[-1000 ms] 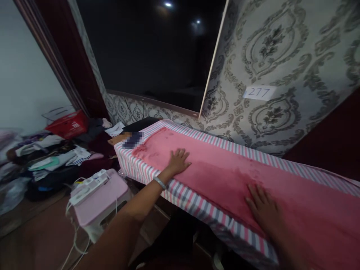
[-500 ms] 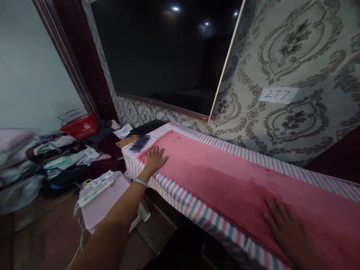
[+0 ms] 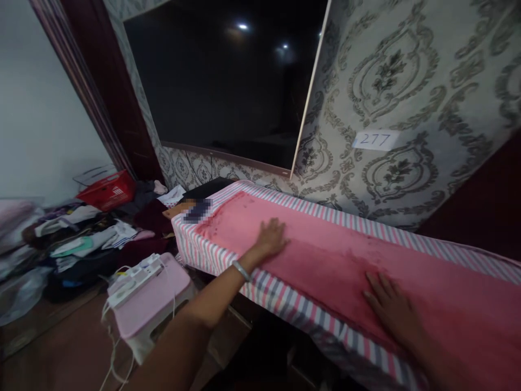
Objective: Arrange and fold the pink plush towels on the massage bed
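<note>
A long pink cloth (image 3: 321, 239), darker red along its near side, is spread over a striped cover (image 3: 285, 298) on a long raised surface. My left hand (image 3: 272, 238) is on the cloth left of the middle, fingers spread and slightly blurred. Farther right, my right hand (image 3: 393, 307) lies flat on the darker part, its fingers apart. Neither hand holds anything. Small creases and dark spots show at the cloth's far left end.
A large television (image 3: 228, 87) hangs on the patterned wall. To the left, a power strip (image 3: 136, 279) rests on a pink stool (image 3: 158, 304), with cords hanging down. Piled clothes (image 3: 89, 239) and a red basket (image 3: 108, 190) lie beyond.
My left hand has slid from the cloth's far left end toward the middle, nearer my right hand. The right hand still lies flat. The camera view has shifted a little to the right.
</note>
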The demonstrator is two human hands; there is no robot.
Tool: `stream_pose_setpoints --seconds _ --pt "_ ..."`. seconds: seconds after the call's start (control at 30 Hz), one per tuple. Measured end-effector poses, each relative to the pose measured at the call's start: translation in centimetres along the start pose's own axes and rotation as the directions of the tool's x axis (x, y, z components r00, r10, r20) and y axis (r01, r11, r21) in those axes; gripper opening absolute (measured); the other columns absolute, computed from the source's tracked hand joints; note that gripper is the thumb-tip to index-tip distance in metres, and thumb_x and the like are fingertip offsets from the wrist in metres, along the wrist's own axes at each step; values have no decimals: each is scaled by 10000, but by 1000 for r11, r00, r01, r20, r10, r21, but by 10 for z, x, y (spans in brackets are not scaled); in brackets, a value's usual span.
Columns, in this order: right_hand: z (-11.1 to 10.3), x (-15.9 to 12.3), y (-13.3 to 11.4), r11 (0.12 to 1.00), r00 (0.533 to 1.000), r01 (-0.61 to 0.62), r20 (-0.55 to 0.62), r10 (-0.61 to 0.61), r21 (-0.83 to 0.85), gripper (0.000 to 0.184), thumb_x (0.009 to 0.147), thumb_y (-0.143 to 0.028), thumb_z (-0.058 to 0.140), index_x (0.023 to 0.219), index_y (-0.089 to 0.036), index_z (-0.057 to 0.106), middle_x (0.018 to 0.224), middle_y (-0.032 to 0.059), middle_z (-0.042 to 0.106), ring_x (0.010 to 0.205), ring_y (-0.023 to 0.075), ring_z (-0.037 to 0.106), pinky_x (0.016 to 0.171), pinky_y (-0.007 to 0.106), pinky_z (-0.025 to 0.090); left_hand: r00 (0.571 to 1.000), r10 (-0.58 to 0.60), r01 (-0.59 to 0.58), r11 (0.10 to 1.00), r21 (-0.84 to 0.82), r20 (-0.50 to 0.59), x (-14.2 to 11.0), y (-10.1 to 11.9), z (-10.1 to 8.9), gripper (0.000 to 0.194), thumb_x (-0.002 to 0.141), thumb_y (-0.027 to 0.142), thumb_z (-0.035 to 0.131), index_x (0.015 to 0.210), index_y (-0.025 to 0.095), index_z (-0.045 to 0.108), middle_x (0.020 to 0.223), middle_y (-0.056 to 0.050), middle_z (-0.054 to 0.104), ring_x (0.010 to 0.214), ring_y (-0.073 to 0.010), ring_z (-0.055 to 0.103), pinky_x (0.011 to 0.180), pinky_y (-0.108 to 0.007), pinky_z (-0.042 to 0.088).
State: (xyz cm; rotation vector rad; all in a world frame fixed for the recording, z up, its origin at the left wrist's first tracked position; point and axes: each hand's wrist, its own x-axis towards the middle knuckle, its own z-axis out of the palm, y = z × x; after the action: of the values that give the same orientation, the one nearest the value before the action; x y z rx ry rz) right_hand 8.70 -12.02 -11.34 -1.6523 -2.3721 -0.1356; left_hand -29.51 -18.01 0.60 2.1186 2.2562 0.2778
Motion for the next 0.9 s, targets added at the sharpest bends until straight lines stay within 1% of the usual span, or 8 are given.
stream_pose_setpoints --seconds 0.07,0.17,0.3,0.4,0.5,0.63,0.8,0.9 --pt "-18 8 -18 998 999 -45 21 44 51 631 991 -455 207 1544 -234 415 1565 138 440 1457 354 370 1082 665 377 983 181 -181 983 -40 -7 12 46 10 697 990 544 371 1590 204 269 1671 -153 213 1555 -302 164 1240 -591 137" --pt "-51 14 -58 992 996 82 30 -85 91 582 1007 -356 258 1538 -184 426 1591 134 406 1483 305 333 1162 582 323 952 305 -307 950 -58 -28 21 94 25 671 995 518 392 1586 220 284 1670 -140 226 1550 -315 178 1232 -612 149" --pt "-76 13 -101 996 969 48 237 -66 80 571 1032 -344 309 1584 -200 328 1672 91 225 1540 280 194 1207 577 216 950 312 -312 950 -17 -5 23 112 45 592 1011 462 361 1555 231 369 1652 -128 286 1535 -330 225 1212 -624 184" --pt "-82 11 -99 992 967 49 245 -77 117 586 1051 -429 303 1604 -237 269 1688 56 163 1554 264 131 1221 565 164 947 319 -319 947 36 -21 27 111 53 597 1015 457 341 1563 218 359 1651 -125 289 1531 -334 234 1210 -613 183" --pt "-85 7 -61 995 971 -20 238 -3 93 602 1049 -486 304 1602 -250 269 1689 57 162 1553 265 135 1215 574 167 948 318 -316 945 79 -10 33 111 52 595 1019 454 326 1567 224 352 1653 -116 285 1533 -326 231 1208 -598 190" --pt "-94 -16 28 969 947 -237 209 245 -63 596 1048 -470 272 1602 -251 270 1684 82 183 1543 282 170 1187 601 218 948 319 -316 942 113 -4 36 113 51 586 1022 441 317 1566 229 356 1655 -111 281 1531 -323 236 1204 -591 194" --pt "-109 -75 148 814 794 -535 193 576 -226 591 1045 -484 238 1607 -300 259 1685 50 199 1525 293 234 1182 595 242 949 315 -313 943 115 -5 37 113 51 586 1020 422 326 1565 209 360 1654 -128 280 1530 -337 236 1198 -593 197" --pt "-120 -107 194 703 686 -671 160 709 -236 599 1045 -481 210 1607 -283 267 1681 77 212 1524 297 237 1182 594 238 950 312 -310 940 140 6 37 114 49 585 1020 409 319 1563 197 364 1652 -134 283 1527 -339 242 1196 -595 200"
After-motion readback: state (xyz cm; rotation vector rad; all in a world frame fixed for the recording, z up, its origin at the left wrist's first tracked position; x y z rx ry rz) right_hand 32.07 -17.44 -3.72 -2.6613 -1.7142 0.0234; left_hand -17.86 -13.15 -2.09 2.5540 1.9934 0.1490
